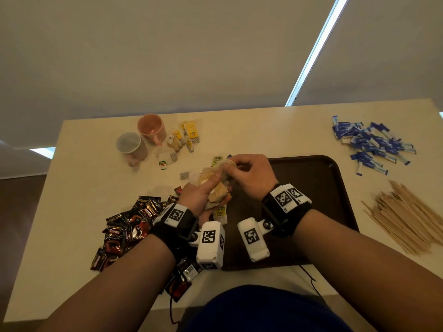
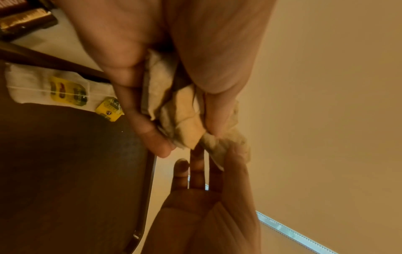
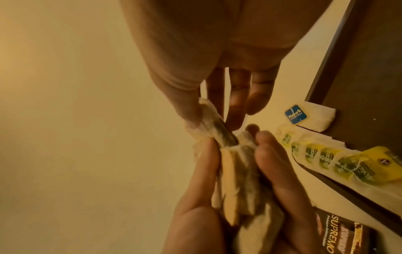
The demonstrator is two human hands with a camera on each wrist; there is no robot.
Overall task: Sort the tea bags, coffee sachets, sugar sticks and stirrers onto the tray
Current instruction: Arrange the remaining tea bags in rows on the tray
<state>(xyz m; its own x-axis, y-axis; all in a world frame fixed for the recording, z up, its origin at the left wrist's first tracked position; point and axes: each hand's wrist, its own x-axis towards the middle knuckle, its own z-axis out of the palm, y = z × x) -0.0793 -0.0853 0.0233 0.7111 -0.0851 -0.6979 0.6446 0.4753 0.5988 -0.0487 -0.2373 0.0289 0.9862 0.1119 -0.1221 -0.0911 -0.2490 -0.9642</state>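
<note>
A bunch of tea bags (image 1: 217,191) is gripped in the left hand (image 1: 200,196), fingers curled round it. One bag's end (image 3: 208,116) is pinched by the right hand (image 1: 249,174) thumb and forefinger, above the tray (image 1: 318,188) edge.

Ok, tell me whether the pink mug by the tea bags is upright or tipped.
Tipped. The pink mug lies on its side on the table, its open mouth facing the camera, beside the white mug.

tray (image 1: 318,178) dark brown | sugar sticks (image 1: 374,144) blue-white | mug (image 1: 152,128) pink
</note>
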